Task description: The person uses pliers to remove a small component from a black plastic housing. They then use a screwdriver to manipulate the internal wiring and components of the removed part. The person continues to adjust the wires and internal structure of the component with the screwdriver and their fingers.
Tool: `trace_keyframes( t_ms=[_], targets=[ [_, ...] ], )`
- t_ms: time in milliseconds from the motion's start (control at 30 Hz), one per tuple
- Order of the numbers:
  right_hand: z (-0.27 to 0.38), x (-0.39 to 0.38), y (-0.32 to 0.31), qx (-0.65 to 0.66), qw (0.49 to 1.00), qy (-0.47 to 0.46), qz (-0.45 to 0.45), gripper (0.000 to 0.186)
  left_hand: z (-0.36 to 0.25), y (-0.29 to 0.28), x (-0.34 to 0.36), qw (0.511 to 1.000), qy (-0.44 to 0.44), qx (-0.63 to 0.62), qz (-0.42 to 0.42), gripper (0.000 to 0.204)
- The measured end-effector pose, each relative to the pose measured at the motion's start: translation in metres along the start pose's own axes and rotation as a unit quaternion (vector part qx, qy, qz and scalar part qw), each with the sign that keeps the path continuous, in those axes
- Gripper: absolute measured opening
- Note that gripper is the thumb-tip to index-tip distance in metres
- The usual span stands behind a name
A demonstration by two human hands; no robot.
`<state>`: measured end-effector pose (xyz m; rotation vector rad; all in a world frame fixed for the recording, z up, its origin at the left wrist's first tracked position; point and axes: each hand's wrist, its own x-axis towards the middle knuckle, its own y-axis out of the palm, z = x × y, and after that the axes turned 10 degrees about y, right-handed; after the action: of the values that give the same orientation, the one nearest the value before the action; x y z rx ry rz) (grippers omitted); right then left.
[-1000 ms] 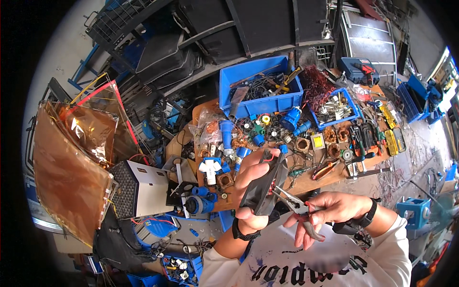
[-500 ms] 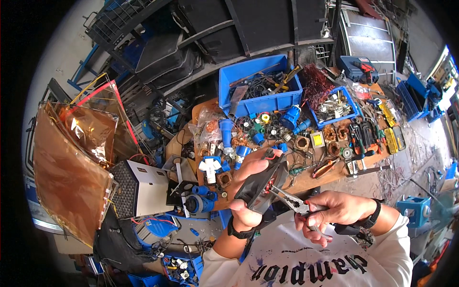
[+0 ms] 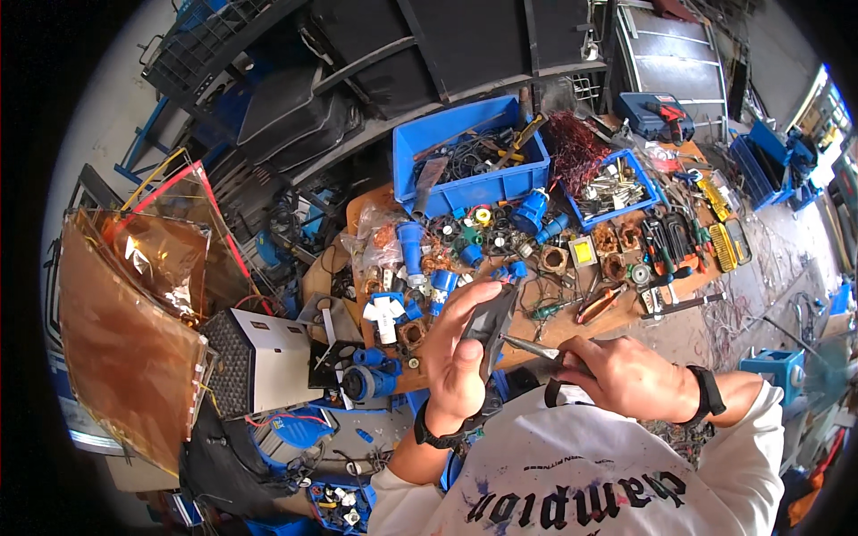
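My left hand (image 3: 455, 362) is closed round a black plastic housing (image 3: 491, 320), holding it up over the front of the bench. The fingers pass behind it and the thumb presses on its near side. My right hand (image 3: 626, 375) grips a pair of metal pliers (image 3: 536, 347), whose handles are mostly hidden in the fist. The narrow tip of the pliers points left and meets the side edge of the housing, or lies very close to it. What the tip touches is too small to tell.
On the wooden bench (image 3: 527, 308) lie blue plugs, copper coils and hand tools. A blue crate (image 3: 474, 190) of cables and a blue tray (image 3: 617, 217) of metal parts stand farther back. Orange-handled pliers (image 3: 601, 304) lie nearby. A copper-coloured panel (image 3: 130, 330) leans at the left.
The housing has turned, hiding the red wires inside it. The pliers have rolled, from showing their jaws broadside to edge-on. My right hand has closed more tightly over their handles.
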<state>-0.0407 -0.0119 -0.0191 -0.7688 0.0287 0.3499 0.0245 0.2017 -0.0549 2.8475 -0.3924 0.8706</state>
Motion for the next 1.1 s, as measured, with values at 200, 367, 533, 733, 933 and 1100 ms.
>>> trace_keyframes(
  t_ms=[200,367,533,733,933,1100],
  targets=[
    [-0.001,-0.001,-0.005,0.034,0.999,-0.022,0.029,0.022,0.000,0.004,0.002,1.000,-0.002,-0.005,-0.015,0.069],
    [0.006,0.005,-0.016,0.285,0.908,0.173,0.253,0.022,-0.001,0.004,0.004,1.000,0.020,0.005,-0.011,0.070],
    [-0.003,0.005,-0.016,0.488,0.768,0.218,0.353,0.022,0.001,0.007,0.006,0.999,0.043,0.004,-0.010,0.072],
    [-0.002,0.003,-0.018,0.521,0.740,0.206,0.372,0.023,0.003,0.009,0.006,0.999,0.040,-0.022,-0.022,0.079],
    [0.001,-0.002,-0.021,0.322,0.891,0.163,0.275,0.021,0.001,0.007,0.005,0.991,-0.065,-0.121,-0.009,0.081],
    [-0.001,-0.002,-0.023,0.330,0.884,0.146,0.297,0.023,0.001,0.005,0.004,0.988,-0.078,-0.135,-0.013,0.082]
  ],
)
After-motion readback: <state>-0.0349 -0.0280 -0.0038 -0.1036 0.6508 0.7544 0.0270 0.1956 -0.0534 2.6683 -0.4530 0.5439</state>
